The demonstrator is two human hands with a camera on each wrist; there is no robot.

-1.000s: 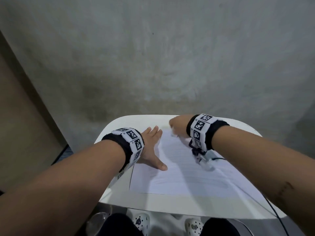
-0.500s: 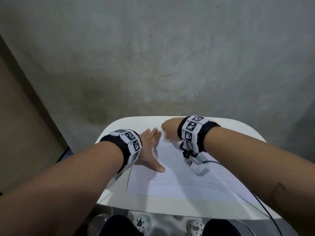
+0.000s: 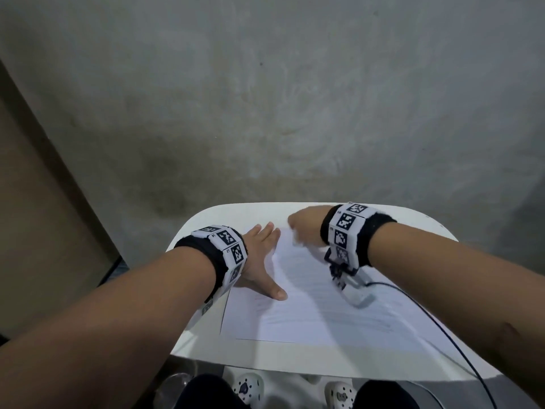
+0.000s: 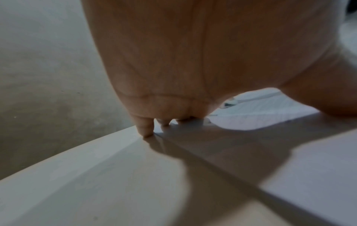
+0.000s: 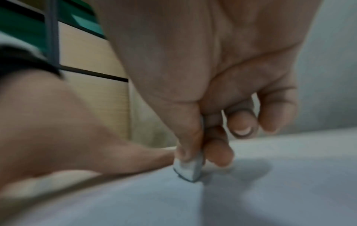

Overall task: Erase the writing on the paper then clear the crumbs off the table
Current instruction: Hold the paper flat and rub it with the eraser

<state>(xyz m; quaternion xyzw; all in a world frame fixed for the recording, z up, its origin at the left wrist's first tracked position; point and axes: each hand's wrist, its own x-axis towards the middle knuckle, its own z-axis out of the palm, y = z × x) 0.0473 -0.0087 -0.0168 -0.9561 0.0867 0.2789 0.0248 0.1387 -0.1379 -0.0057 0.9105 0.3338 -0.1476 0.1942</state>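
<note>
A white lined sheet of paper (image 3: 318, 308) lies on the small white table (image 3: 224, 215). My left hand (image 3: 259, 258) lies flat with straight fingers on the paper's left edge, thumb spread toward me; its fingertips (image 4: 145, 130) touch the table and paper edge. My right hand (image 3: 303, 228) hovers over the paper's far edge and pinches a small white eraser (image 5: 190, 169) between thumb and fingers, its lower corner pressed on the paper (image 5: 135, 198). The eraser is hidden behind the hand in the head view. Writing on the sheet is too faint to read.
The table stands against a grey wall (image 3: 265, 98); a wooden panel (image 3: 35, 216) is at the left. A black cable (image 3: 442, 323) runs from my right wrist across the table's right side. My knees and white shoes (image 3: 247, 388) show below the near edge.
My right hand moved left along the paper's far edge, then back right a little, rubbing with the eraser. The left hand stayed flat on the paper.
</note>
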